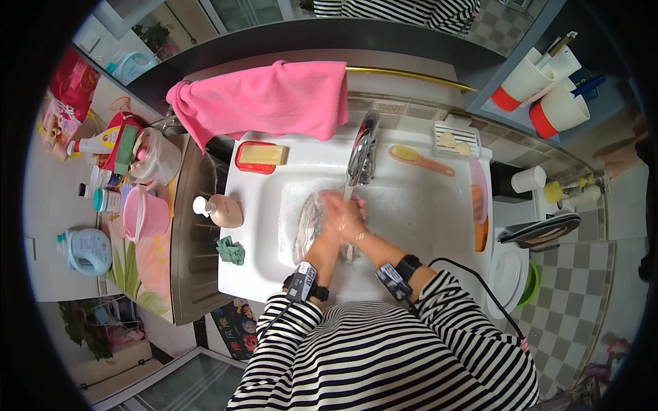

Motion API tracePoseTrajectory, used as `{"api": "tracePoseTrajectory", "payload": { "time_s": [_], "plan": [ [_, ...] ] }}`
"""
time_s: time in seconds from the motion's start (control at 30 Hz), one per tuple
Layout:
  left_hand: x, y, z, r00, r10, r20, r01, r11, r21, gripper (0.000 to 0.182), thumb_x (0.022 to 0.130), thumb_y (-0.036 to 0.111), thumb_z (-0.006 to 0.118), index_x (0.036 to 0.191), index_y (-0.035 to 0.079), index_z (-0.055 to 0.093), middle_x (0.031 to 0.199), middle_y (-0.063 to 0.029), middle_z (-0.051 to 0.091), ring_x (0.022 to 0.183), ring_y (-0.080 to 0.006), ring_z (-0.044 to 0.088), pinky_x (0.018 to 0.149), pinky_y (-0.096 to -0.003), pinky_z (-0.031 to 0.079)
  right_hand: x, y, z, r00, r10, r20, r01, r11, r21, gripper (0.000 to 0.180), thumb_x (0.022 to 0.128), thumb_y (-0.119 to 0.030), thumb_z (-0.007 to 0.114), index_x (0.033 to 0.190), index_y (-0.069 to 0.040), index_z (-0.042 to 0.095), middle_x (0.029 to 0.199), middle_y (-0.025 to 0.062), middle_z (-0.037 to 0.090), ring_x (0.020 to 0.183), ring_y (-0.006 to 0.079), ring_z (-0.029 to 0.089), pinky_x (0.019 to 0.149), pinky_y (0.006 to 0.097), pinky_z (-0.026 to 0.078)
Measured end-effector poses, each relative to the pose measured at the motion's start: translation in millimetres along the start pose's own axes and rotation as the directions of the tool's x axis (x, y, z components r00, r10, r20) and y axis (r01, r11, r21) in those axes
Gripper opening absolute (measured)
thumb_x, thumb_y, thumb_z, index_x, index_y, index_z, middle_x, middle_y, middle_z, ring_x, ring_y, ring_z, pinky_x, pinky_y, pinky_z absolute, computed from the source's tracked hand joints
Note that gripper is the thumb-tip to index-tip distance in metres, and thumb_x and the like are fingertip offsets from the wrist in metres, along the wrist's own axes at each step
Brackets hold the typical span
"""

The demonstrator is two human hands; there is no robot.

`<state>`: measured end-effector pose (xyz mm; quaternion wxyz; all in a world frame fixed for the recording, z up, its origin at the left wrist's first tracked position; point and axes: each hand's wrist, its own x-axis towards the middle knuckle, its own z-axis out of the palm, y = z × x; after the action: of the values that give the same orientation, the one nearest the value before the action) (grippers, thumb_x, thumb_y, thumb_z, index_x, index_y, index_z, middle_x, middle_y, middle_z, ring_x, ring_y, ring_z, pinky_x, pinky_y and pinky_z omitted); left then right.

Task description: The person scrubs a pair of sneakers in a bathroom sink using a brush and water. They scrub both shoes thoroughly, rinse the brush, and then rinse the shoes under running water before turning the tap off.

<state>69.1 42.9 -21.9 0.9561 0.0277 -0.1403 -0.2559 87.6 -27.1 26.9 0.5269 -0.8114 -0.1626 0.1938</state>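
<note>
My left hand (330, 230) and my right hand (348, 217) are pressed together under the chrome faucet (363, 154), over the white sink (442, 205). Both are wet and blurred. The right overlaps the left, so their fingers and anything between them are partly hidden. Water runs from the spout onto them. Beneath and beside the hands, a whitish patterned item (306, 231), perhaps cloth, lies in sudsy water. I cannot tell whether either hand touches it.
On the sink rim are a soap bar (263, 154) in a red dish, a pump bottle (225, 210), a green cloth (230, 250), a wooden-handled brush (422, 160) and a soap rack (456, 141). A pink towel (267, 100) hangs behind. A black cable (478, 285) runs from my right sleeve.
</note>
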Motion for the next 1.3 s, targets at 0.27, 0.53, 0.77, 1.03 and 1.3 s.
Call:
{"api": "tracePoseTrajectory", "payload": {
  "time_s": [0.27,0.53,0.77,1.03,1.3],
  "plan": [
    [6.6,-6.6,14.6,0.678,0.258,-0.689,-0.091,0.959,0.269,0.060,0.095,0.050,0.021,0.138,0.010,0.028,0.138,-0.0040,0.037,0.120,-0.0224,0.040,0.101,-0.0365,0.031,6.1,26.3,21.9,0.963,0.231,-0.140,-0.223,0.972,0.070,0.075,0.088,-0.057,0.030,0.136,0.000,0.027,0.137,0.0228,0.032,0.132,0.0309,0.025,0.107,0.0370,0.020],
    [-0.8,10.7,16.6,0.499,0.550,-0.669,-0.232,0.829,0.508,0.060,0.094,0.050,0.024,0.132,0.005,0.035,0.131,-0.0077,0.044,0.117,-0.0229,0.041,0.100,-0.0379,0.032,-10.3,13.8,25.2,0.993,0.047,-0.112,-0.034,0.992,0.120,0.062,0.092,-0.044,0.037,0.134,0.000,0.028,0.137,0.0197,0.032,0.127,0.0321,0.031,0.103,0.0398,0.025],
    [18.8,-5.7,56.3,0.600,0.567,-0.564,-0.572,0.797,0.191,0.051,0.097,0.035,0.020,0.134,0.000,0.029,0.137,-0.0142,0.037,0.125,-0.0264,0.036,0.106,-0.0385,0.027,-6.9,-1.0,-0.3,0.975,0.147,0.166,-0.184,0.114,0.976,0.031,0.092,-0.026,0.048,0.118,-0.010,0.047,0.103,0.0051,0.057,0.094,0.0200,0.057,0.083,0.0343,0.047],
    [17.7,-18.7,51.6,0.507,0.639,-0.579,-0.044,0.690,0.723,0.042,0.095,0.020,0.039,0.131,-0.001,0.030,0.122,-0.0152,0.047,0.105,-0.0261,0.054,0.092,-0.0320,0.042,-4.5,26.1,23.7,0.939,0.275,0.204,-0.240,0.103,0.965,0.021,0.093,-0.023,0.047,0.113,-0.018,0.050,0.100,0.0032,0.057,0.089,0.0189,0.058,0.074,0.0331,0.050],
    [0.7,-32.2,65.3,0.607,0.438,-0.664,-0.355,0.896,0.266,0.028,0.094,0.013,0.041,0.119,0.002,0.046,0.111,-0.0100,0.054,0.101,-0.0186,0.053,0.092,-0.0305,0.043,16.5,38.0,-9.9,0.916,0.295,0.270,-0.281,-0.008,0.960,0.014,0.086,-0.015,0.048,0.089,-0.001,0.052,0.083,0.0130,0.058,0.078,0.0247,0.059,0.068,0.0357,0.051]
  ]
}}
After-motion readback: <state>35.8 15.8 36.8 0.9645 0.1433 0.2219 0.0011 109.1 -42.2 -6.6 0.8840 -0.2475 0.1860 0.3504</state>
